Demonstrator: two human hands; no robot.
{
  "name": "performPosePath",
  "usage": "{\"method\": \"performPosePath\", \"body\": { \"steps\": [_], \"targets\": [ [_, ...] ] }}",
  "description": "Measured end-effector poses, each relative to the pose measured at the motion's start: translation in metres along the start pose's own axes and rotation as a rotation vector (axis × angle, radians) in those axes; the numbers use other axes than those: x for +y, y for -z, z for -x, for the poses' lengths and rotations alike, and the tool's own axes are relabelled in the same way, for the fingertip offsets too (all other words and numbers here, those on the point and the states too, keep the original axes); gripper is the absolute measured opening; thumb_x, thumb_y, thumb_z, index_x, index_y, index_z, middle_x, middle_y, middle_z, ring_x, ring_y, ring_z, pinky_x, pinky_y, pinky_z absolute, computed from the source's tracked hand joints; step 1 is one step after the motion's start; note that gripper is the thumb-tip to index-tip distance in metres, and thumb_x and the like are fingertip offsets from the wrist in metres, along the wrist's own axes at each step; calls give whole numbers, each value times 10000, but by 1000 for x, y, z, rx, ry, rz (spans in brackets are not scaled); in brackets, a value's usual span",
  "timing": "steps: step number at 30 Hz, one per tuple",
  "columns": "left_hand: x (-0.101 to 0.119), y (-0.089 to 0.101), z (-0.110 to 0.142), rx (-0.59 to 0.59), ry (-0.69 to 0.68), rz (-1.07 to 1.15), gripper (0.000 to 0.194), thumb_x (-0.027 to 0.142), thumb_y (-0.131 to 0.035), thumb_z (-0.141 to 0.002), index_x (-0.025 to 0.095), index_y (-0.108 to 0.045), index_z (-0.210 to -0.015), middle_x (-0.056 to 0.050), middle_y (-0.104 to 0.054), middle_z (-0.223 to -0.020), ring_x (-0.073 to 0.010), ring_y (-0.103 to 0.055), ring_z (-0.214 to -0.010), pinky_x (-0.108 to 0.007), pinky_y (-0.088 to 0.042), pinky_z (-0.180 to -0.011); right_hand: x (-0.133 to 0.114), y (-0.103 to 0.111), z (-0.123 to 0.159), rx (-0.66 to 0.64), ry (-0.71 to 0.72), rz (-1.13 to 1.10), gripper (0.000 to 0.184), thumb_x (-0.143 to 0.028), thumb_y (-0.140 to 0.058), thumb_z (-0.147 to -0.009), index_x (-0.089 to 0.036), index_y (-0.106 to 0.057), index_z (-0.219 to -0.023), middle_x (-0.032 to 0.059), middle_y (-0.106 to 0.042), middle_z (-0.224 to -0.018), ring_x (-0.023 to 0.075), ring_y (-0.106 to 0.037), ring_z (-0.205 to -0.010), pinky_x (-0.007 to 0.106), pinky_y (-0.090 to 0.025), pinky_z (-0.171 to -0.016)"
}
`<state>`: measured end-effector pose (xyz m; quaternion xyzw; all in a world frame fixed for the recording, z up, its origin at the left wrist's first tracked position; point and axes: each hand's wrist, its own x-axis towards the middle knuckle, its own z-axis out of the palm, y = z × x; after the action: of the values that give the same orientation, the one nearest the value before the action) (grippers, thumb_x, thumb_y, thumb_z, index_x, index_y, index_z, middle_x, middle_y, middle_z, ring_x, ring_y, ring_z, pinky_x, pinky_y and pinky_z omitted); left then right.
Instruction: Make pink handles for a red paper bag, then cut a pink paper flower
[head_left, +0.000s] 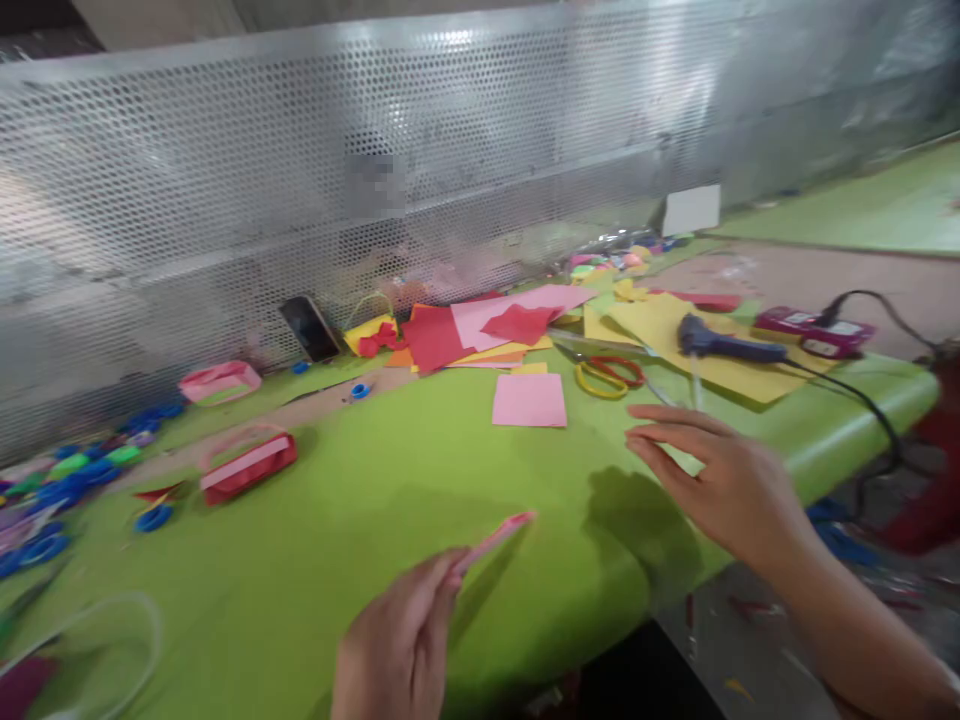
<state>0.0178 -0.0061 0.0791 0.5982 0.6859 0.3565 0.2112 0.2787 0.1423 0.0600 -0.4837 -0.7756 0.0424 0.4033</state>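
Above green table (337, 540), left hand (409, 625) grips pink strip (496, 542); right hand's (720, 480) grip narrow.

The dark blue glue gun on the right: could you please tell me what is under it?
The glue gun rests on a yellow sheet; what its body directly covers cannot be seen.
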Motion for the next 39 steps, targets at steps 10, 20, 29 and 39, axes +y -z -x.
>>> {"method": "performPosePath", "body": {
  "steps": [10, 20, 29, 39],
  "targets": [
    [0, 46, -95, 154, 432, 838, 145, 175, -585, -863, 105, -624, -742, -75, -704, -608, -154, -685, -549, -183, -521, -477, -106, -71, -107, -836, 159, -565, 242, -306, -523, -791, -190, -540, -580, -42, -573, -494, 98, -487, -452, 228, -338, -465],
    [-50, 41, -111, 129, 642, 1155, 228, 198, -489, -925, 51, -641, -840, -145, -714, -752, -168, -701, -647, -257, -589, -640, -91, -125, -101, -784, 106, -535, 248, -358, -486, -819, -192, -536, -641, -12, -603, -586, 127, -528, -542, 239, -361, -518],
    [-48, 39, -110, 149, 643, 1245, 251, 190, -440, -944, 64, -631, -842, -148, -721, -828, -181, -707, -770, -289, -567, -798, -98, -114, -88, -779, 226, -491, 330, -405, -416, -889, -203, -566, -675, -28, -543, -586, 119, -470, -546, 231, -325, -506],
    [-47, 39, -107, 249, 534, 1221, 155, 154, -453, -927, 114, -597, -884, -91, -711, -798, -148, -682, -730, -279, -534, -764, -104, -112, -87, -1010, 53, -704, 302, -351, -415, -905, -203, -610, -728, -19, -569, -659, 138, -521, -644, 254, -392, -621]
  ]
}}
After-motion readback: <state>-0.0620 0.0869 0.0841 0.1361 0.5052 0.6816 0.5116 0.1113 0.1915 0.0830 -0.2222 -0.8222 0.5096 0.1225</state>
